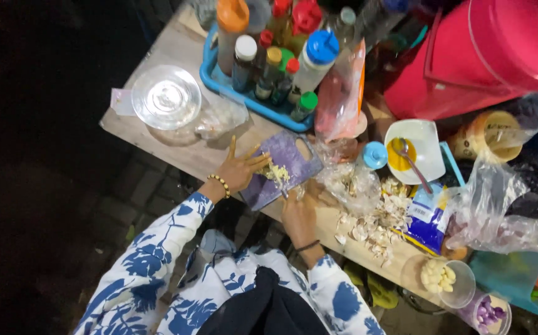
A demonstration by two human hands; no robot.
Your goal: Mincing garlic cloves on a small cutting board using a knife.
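Here the person stands over a crowded wooden table (157, 133) and chops garlic on a small purple cutting board (287, 160). The left hand (239, 169) lies flat with its fingers spread wide, pressing on the near-left edge of the board and touching nothing else. The right hand (299, 214) is closed around what seems to be a knife handle, with the blade reaching toward the board; the blade is too blurred to make out clearly. A small heap of chopped garlic (275, 174) sits near the middle of the board, just beside the left fingertips.

Judging by the table, the work looks well under way. A scatter of papery garlic peels (371, 226) lies to the right of the board, and a clear cup of peeled cloves (438, 276) stands near the table's edge, so the peeling seems largely done. The heap on the board is still coarse and small, and the cup holds many whole cloves, so most of the chopping seems left.

Behind the board stand a blue tray of sauce bottles (219, 77), a glass lid (166, 97), a white bowl with a spoon (427, 139) and a big red cooler (486, 56).
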